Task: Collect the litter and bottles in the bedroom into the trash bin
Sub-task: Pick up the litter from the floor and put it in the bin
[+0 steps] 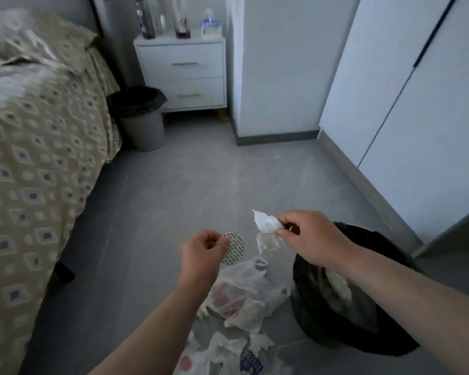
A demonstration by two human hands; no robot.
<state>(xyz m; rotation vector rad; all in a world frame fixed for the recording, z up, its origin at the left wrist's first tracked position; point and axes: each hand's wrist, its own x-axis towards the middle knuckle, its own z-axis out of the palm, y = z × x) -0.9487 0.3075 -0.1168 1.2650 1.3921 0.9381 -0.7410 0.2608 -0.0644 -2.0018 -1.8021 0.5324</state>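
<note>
While the fingers [281, 234] of the right hand [306, 239] are pinched shut on a crumpled white tissue [264, 226], held in the air just left of the black-lined trash bin [377, 339], the drop looks best done by carrying it rightward until it hangs over the bin's mouth, then letting go low so the light paper does not drift out. The left hand [201, 253] has its fingers curled round the edge of a round patterned disc [234, 249]. It is farther from the bin and would need to cross over the litter to reach it. Below both hands a thin plastic bag [244, 288] and loose tissues [228, 345] lie on the floor [160, 198], touching the bin's left side. They are probably best gathered in handfuls.

What the disc is, a lid or a pad, cannot be told. The right forearm covers part of the bin's opening, so its fill is unclear. The pile runs off the bottom edge. Farther off, a second bin [144, 125] stands between the bed [38, 144] and the nightstand [184, 71], whose bottles [146, 20] are blurred and cut by the top edge.
</note>
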